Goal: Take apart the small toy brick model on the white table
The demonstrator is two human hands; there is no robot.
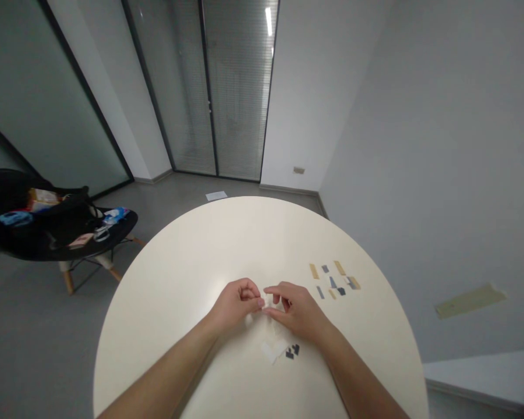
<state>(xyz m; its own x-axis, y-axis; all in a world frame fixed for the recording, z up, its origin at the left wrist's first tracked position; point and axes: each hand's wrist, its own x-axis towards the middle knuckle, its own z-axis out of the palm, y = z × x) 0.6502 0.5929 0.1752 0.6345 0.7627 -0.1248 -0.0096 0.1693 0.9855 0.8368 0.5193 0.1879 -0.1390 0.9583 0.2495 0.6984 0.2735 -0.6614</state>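
Observation:
Over the near middle of the round table, my left hand (240, 301) is closed, thumb and forefinger pinched together. A small whitish bit (268, 300) shows beside those fingertips, too pale against the tabletop to make out. Facing it from the right, my right hand (297, 308) has its thumb and forefinger spread apart around that bit, the other fingers curled. I cannot see a firm grip by the right hand. Just below the hands lie white paper-like strips (269, 352) and several small black pieces (290, 354).
Several tan strips (339, 267) and grey pieces (320, 292) lie on the right of the cream round table (157, 279). A black chair (113, 233) loaded with a bag and small items stands left. A wall rises at the right, with a tape strip (469, 301) on it.

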